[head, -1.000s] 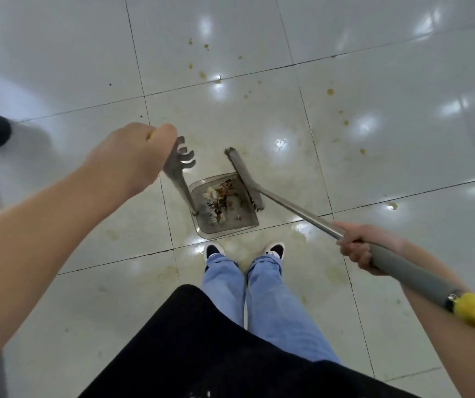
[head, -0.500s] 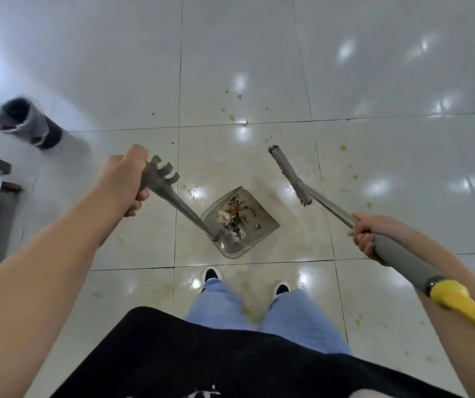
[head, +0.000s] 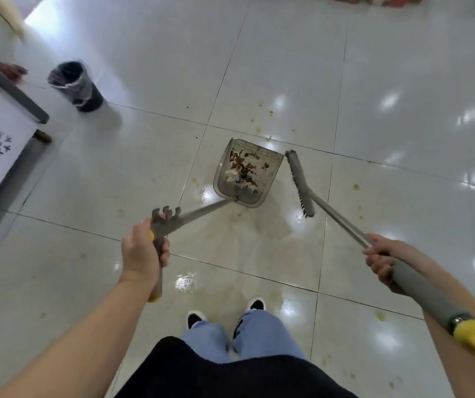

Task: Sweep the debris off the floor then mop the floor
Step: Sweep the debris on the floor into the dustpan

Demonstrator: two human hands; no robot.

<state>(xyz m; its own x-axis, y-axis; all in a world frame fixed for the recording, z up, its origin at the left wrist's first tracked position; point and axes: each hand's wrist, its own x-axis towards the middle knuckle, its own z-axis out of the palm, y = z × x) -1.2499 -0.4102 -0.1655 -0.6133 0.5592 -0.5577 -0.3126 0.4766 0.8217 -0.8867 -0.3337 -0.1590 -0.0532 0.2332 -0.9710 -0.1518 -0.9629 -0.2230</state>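
A person's left hand (head: 144,251) grips the dustpan (head: 247,173) handle, the loaded pan ahead on the floor (head: 402,81); the bin (head: 77,84) stands well off to the left. The right hand (head: 382,261) holds the broom (head: 301,183).

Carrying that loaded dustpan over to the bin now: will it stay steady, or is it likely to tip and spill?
Probably light: the dustpan looks like thin clear plastic holding only a small heap of debris. It may swing, since the left hand grips it only at the top of a long handle. Its front edge is open, so tilting forward could spill.
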